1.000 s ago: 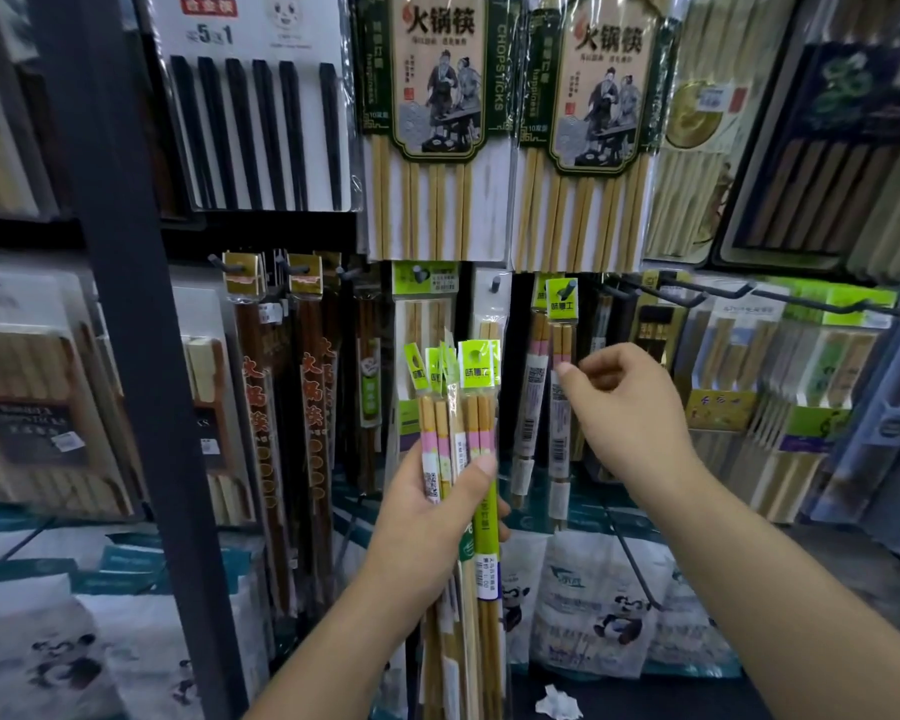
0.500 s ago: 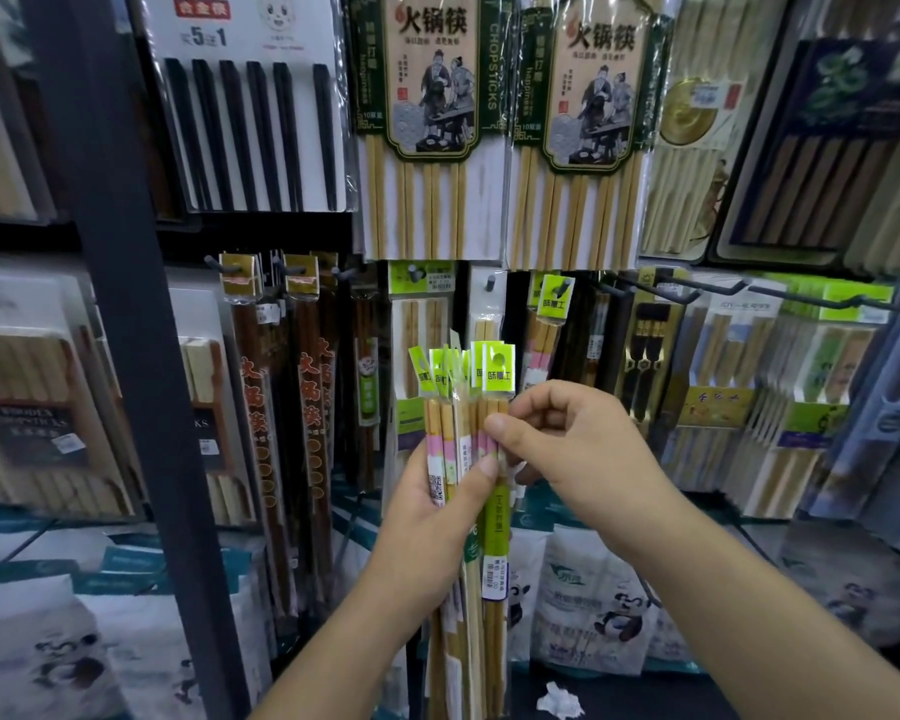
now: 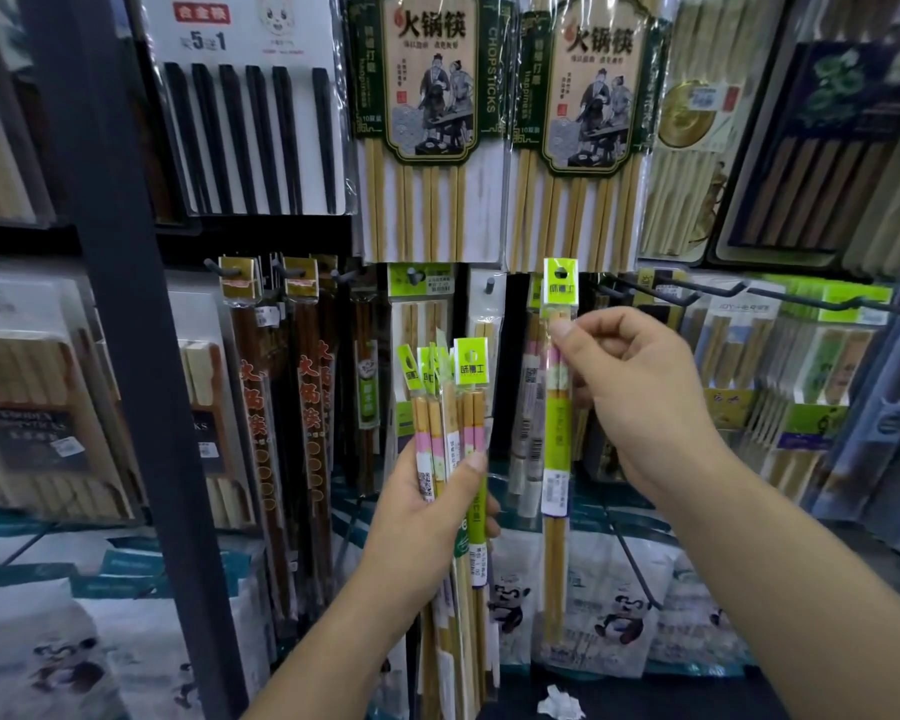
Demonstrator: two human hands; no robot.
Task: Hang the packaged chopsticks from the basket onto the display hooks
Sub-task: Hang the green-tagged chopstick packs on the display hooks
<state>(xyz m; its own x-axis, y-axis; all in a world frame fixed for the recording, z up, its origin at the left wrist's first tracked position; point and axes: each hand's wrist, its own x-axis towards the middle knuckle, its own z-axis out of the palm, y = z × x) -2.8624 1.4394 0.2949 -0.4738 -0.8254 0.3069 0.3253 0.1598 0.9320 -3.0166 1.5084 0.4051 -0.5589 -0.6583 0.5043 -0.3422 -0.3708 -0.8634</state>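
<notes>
My left hand grips a bundle of several chopstick packs with lime-green header cards, held upright at centre. My right hand pinches one single chopstick pack near its top, lifted upright to the right of the bundle. Its green header card with the hang hole stands in front of the dark gap under the upper row, where similar packs hang. Black display hooks stick out to the right of it. The basket is out of view.
Large bamboo chopstick packs hang above. Dark red chopstick packs hang at left beside a black shelf upright. More boxed sets fill the right side. Panda-printed bags lie below.
My right hand came back from the hook to the bundle, pinched one pack out of it, and has raised that pack up and to the right. My left hand kept holding the bundle.
</notes>
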